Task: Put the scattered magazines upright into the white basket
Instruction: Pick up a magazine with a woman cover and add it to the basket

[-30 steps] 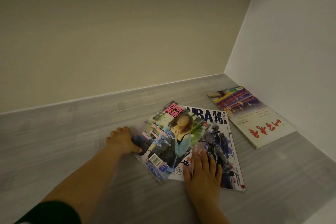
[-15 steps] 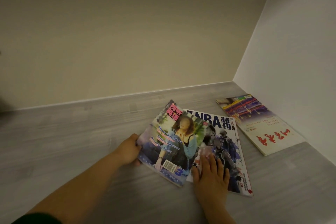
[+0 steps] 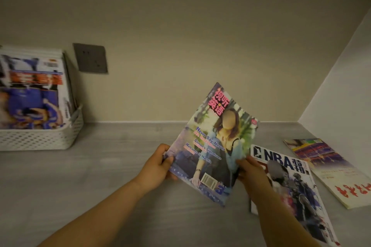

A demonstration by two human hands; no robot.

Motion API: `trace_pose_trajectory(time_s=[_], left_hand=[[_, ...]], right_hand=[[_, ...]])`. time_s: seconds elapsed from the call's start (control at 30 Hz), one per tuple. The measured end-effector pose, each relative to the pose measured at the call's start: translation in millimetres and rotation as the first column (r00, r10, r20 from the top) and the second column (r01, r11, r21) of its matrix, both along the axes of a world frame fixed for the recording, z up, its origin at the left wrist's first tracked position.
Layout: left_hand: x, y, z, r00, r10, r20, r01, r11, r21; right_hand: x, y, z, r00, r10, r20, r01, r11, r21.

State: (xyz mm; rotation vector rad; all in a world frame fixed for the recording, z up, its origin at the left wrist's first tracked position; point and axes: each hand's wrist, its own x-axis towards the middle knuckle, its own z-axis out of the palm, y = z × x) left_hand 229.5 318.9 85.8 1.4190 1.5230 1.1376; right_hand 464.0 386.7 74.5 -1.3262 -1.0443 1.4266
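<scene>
A magazine [image 3: 212,146] is held tilted above the surface [image 3: 100,166], near the middle, cover toward the camera. Its lower left edge is pinched by the left hand [image 3: 158,166], thumb on the cover and fingers curled behind. Its lower right edge is gripped by the right hand [image 3: 251,172], fingers closed on it.

The magazine is judged light, thin and floppy, with a glossy cover that may slip. It is best taken by both side edges or by the spine, so that it is not bent on the way in.

Just right of it an NBA issue [image 3: 297,186] lies flat, partly hidden by the right forearm. Farther right a red-lettered issue [image 3: 331,168] lies flat near the wall. Three loose magazines are counted: one held, two lying.

At the far left one basket [image 3: 40,138] is seen, with a stack [image 3: 30,90] standing upright in it; its number cannot be told. One socket [image 3: 90,58] is set in the far wall.
</scene>
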Motion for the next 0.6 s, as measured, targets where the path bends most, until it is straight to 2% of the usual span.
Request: trace_pose_trajectory(time_s=[0.1, 0.17, 0.27, 0.37, 0.43, 0.53, 0.6], left_hand=[[-76, -23, 5, 0.986, 0.051, -0.159, -0.048, 0.999, 0.023], [-131, -37, 7, 0.978, 0.089, -0.189, -0.085, 0.996, 0.03], [-209, -55, 12, 0.95, 0.24, -0.199, -0.239, 0.97, 0.03], [-273, -69, 10, 0.897, 0.372, -0.239, -0.375, 0.926, 0.033], [-310, -78, 8, 0.851, 0.438, -0.289, -0.429, 0.898, 0.099], [-354, -84, 19, 0.793, 0.548, -0.267, -0.501, 0.836, 0.225], [-378, -83, 34, 0.767, 0.615, -0.182, -0.557, 0.779, 0.289]], right_hand=[[-75, -9, 14, 0.994, 0.105, 0.001, -0.105, 0.993, 0.061], [-133, -17, 20, 0.983, 0.185, 0.003, -0.184, 0.979, 0.093], [-222, -30, 25, 0.967, 0.255, 0.028, -0.256, 0.959, 0.124], [-296, -45, 25, 0.946, 0.292, 0.144, -0.315, 0.932, 0.18], [-335, -50, 27, 0.922, 0.322, 0.214, -0.365, 0.908, 0.207], [-382, -53, 37, 0.915, 0.314, 0.254, -0.375, 0.893, 0.247], [-409, -50, 50, 0.912, 0.292, 0.289, -0.375, 0.879, 0.295]])
